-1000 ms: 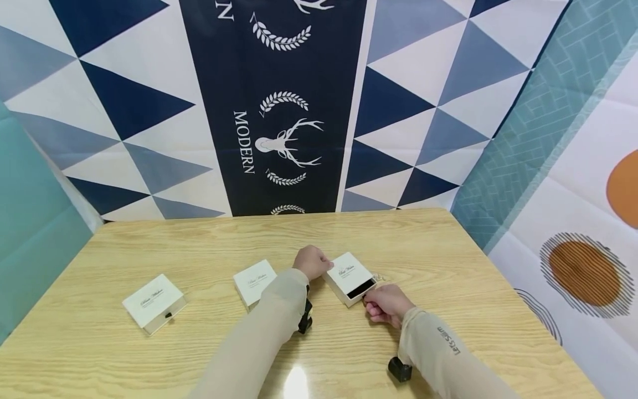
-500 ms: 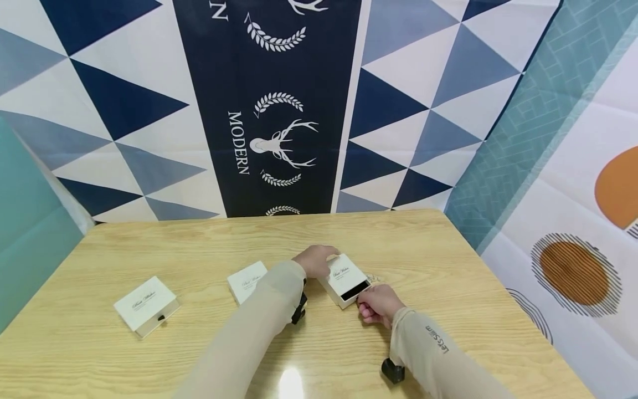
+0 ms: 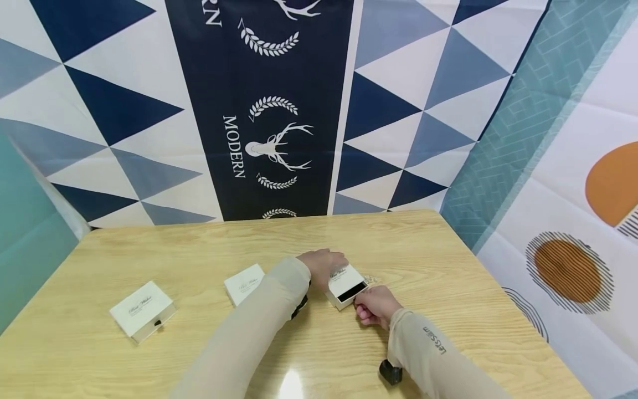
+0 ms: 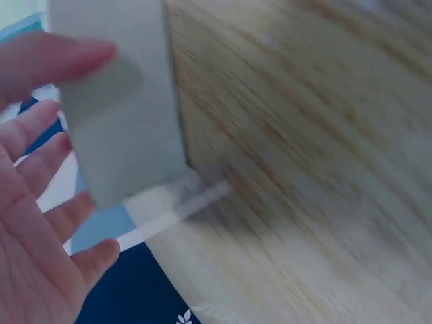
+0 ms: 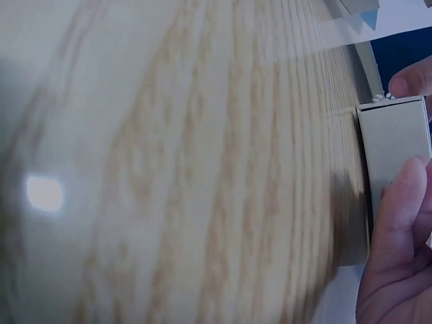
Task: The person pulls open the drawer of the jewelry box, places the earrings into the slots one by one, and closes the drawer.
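A white gift box (image 3: 344,281) with a sliding drawer and dark script on its lid lies right of the table's middle. Its drawer is partly pulled out, with a black inside showing. My left hand (image 3: 323,265) holds the box's far left part, thumb along one side (image 4: 121,128) in the left wrist view and fingers on the other. At the drawer's front, my right hand (image 3: 377,305) pinches with curled fingers; the thumb lies on the front face (image 5: 397,135) in the right wrist view. The fingers hide any pull tab. A small light-coloured chain (image 3: 370,279) lies just beyond the drawer.
Two similar white boxes stand to the left: one box (image 3: 244,282) partly behind my left sleeve (image 3: 249,327), another box (image 3: 142,310) farther left with a black tab on its front. A patterned cloth (image 3: 269,111) hangs behind the wooden table (image 3: 199,249).
My left hand has shifted from the box's left corner to farther over its far end. My right hand stays at the drawer front. The head view has turned slightly.
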A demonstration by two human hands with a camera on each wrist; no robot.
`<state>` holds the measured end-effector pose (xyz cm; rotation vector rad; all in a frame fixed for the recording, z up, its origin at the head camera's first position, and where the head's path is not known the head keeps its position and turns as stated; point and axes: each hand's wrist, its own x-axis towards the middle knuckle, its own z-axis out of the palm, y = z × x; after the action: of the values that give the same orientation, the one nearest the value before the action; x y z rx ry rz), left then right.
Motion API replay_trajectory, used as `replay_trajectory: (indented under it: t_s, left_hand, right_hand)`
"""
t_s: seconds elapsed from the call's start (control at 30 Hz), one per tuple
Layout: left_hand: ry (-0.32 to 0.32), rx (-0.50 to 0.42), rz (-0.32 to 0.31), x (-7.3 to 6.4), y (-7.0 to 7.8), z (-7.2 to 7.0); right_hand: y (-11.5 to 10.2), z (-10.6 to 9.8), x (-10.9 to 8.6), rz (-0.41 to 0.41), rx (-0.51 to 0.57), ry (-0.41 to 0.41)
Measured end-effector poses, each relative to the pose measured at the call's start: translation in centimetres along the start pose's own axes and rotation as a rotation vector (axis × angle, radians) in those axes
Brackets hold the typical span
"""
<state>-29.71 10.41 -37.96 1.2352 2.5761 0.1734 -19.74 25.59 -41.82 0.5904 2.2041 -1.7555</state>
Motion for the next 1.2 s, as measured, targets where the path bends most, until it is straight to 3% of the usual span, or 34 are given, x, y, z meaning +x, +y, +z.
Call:
replay_trajectory:
  t_s: [0.13,0.23,0.3,0.63,1.0,1.2]
  left_hand:
    - [0.017,-0.187,0.087,0.5,-1.1,1.1]
    - [-0.001,-0.352,0.049,0.7,-1.7,1.8]
    - [-0.019,-0.402,0.010,0.7,-2.0,2.1]
    - [-0.061,-0.364,-0.104,0.4,-2.3,1.5]
    - [-0.079,-0.319,-0.101,0.9,-3.0,0.8]
    - [-0.076,-0.302,-0.104,1.3,-2.9,0.5]
  right_hand:
    - [0.3,-0.1,-0.1,0.013,-0.025,0.007]
    - [0.4,-0.1,-0.1,0.015,-0.035,0.001]
    - [0.4,-0.1,-0.1,0.013,-0.036,-0.015]
    - [0.5,-0.5,-0.2,0.023,-0.035,-0.068]
    - [0.4,-0.9,0.0,0.014,-0.020,-0.105]
    - [0.3,-1.0,-0.1,0.016,-0.016,-0.085]
